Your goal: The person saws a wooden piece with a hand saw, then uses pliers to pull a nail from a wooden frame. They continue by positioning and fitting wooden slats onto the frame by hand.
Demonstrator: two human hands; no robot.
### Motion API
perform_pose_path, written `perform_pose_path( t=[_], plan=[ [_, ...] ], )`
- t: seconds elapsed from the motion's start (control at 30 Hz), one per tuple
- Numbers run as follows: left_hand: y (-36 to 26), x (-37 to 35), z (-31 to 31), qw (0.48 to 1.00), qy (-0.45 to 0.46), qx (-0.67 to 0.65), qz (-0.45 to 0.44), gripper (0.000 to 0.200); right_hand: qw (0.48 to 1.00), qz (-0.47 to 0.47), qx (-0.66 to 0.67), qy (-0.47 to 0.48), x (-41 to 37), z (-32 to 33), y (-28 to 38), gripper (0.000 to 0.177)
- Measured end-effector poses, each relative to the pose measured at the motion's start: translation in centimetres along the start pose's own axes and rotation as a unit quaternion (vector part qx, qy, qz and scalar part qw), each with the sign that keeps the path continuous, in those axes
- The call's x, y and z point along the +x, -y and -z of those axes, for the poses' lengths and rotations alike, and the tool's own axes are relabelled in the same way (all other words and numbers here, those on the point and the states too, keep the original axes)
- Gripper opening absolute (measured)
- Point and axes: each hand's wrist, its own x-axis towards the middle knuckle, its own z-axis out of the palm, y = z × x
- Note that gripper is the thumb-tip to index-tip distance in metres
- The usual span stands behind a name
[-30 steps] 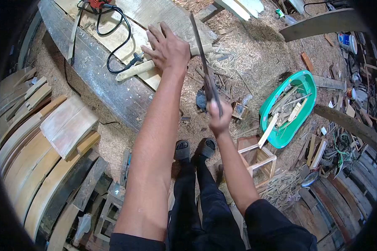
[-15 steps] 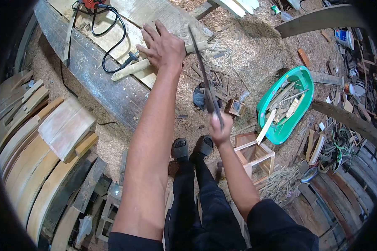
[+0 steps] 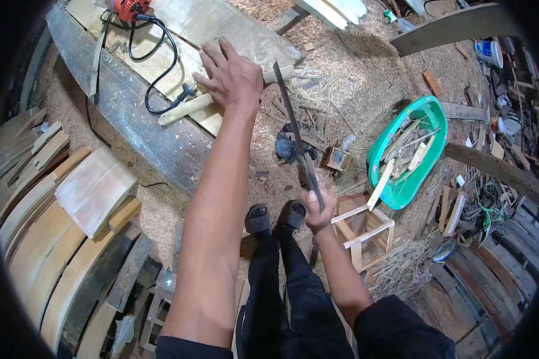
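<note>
My left hand (image 3: 236, 81) lies across a roughly shaped wooden rod (image 3: 188, 109), fingers spread past it over the plank bench (image 3: 135, 110). The palm covers the rod's middle; its right end (image 3: 279, 74) shows beyond the hand. My right hand (image 3: 320, 208) is closed around the handle of a machete (image 3: 290, 110). Its long dark blade appears nearly edge-on and slants up and left, with the tip beside the rod's right end. Just left of the left hand, a black plug and cord (image 3: 184, 93) rest against the rod.
A red power tool (image 3: 132, 7) sits at the bench's far end. To the right are a green tub (image 3: 374, 161) of wood scraps and a small wooden frame (image 3: 371, 230). Curved boards (image 3: 54, 245) are stacked at left. Chips cover the floor (image 3: 359, 90) around my sandals.
My right hand has moved down and slightly right, drawing the machete down with it. The left hand stays on the rod. The view has shifted a little.
</note>
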Motion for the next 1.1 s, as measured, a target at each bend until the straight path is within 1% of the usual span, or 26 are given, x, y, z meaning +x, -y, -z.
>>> perform_pose_path(
  t=[0.07,0.13,0.17,0.23,0.27,0.33,0.37,0.4,0.43,0.5,0.57,0.63,0.67,0.77,0.8,0.83,0.93,1.0,1.03,1.07,1.1],
  plan=[
    [-0.1,-0.3,0.1,1.0,0.013,0.004,0.006,0.06,1.0,-0.016,0.008,0.012,0.4,0.0,-0.1,0.037],
    [-0.1,-0.2,0.1,1.0,0.007,0.005,0.005,0.06,1.0,0.003,-0.001,0.008,5.0,-1.9,-1.2,0.038],
    [0.0,-0.4,-0.1,1.0,0.006,0.006,0.004,0.06,1.0,0.0,0.023,-0.005,7.1,-3.0,-1.1,0.039],
    [0.2,-0.7,-0.5,1.0,0.003,0.009,0.001,0.059,0.998,-0.027,0.049,0.012,9.2,-3.8,-0.4,0.039],
    [0.2,-0.3,-0.5,1.0,-0.004,0.008,-0.001,0.059,0.999,-0.014,0.037,0.01,8.2,-3.6,-0.4,0.038],
    [0.2,-0.4,-0.2,1.0,0.002,0.004,0.0,0.059,1.0,0.007,0.026,0.001,3.8,-2.0,-0.9,0.039],
    [0.1,-0.4,0.0,1.0,0.005,0.0,0.001,0.059,1.0,-0.007,0.013,-0.003,1.2,-0.9,-0.9,0.039],
    [0.1,0.1,-0.1,1.0,-0.003,-0.002,0.003,0.059,1.0,-0.017,0.005,-0.007,0.2,-0.4,0.1,0.04],
    [0.3,0.1,-0.3,1.0,-0.008,-0.002,0.004,0.059,0.998,-0.052,0.031,0.0,-0.1,0.1,0.4,0.042],
    [0.1,-0.5,-0.6,1.0,-0.002,-0.008,0.001,0.059,1.0,0.0,0.002,0.022,2.1,-0.4,-0.2,0.04],
    [0.1,-0.4,-0.2,1.0,0.002,-0.015,0.002,0.059,1.0,0.03,-0.001,0.01,6.4,-2.6,-1.3,0.037],
    [0.1,-0.8,-0.2,1.0,0.005,-0.017,-0.006,0.058,0.998,-0.032,0.042,0.021,8.8,-3.5,-0.7,0.035],
    [0.1,-0.7,-0.4,1.0,0.001,-0.015,-0.008,0.058,1.0,0.0,0.019,0.019,8.8,-3.3,-0.2,0.037],
    [0.3,-0.5,-0.2,1.0,0.001,-0.015,-0.005,0.059,1.0,0.014,0.018,0.018,3.0,-1.5,-0.8,0.038],
    [0.1,-0.5,-0.1,1.0,0.003,-0.018,-0.002,0.059,1.0,0.008,0.017,0.005,0.7,-0.7,-0.5,0.038],
    [0.0,0.0,-0.1,1.0,-0.002,-0.023,-0.002,0.059,1.0,0.007,0.02,-0.008,0.1,-0.5,-0.1,0.038],
    [-0.1,-0.4,-0.3,1.0,0.0,-0.026,-0.006,0.059,0.999,0.02,0.012,0.031,2.4,-0.6,-0.8,0.037],
    [0.2,-0.4,-0.4,1.0,-0.005,-0.024,-0.005,0.059,0.998,0.054,0.017,0.013,6.6,-2.2,-1.7,0.037],
    [0.4,-0.4,-0.5,1.0,-0.009,-0.023,-0.005,0.059,0.998,-0.002,0.058,0.021,7.8,-2.8,-1.6,0.037],
    [0.5,-0.3,-0.7,1.0,-0.013,-0.023,-0.006,0.059,0.997,-0.015,0.07,0.024,9.0,-3.1,-0.5,0.036],
    [0.4,-0.3,-1.0,1.0,-0.017,-0.025,-0.007,0.059,0.998,-0.004,0.057,0.027,9.4,-3.2,-0.6,0.036]
  ],
)
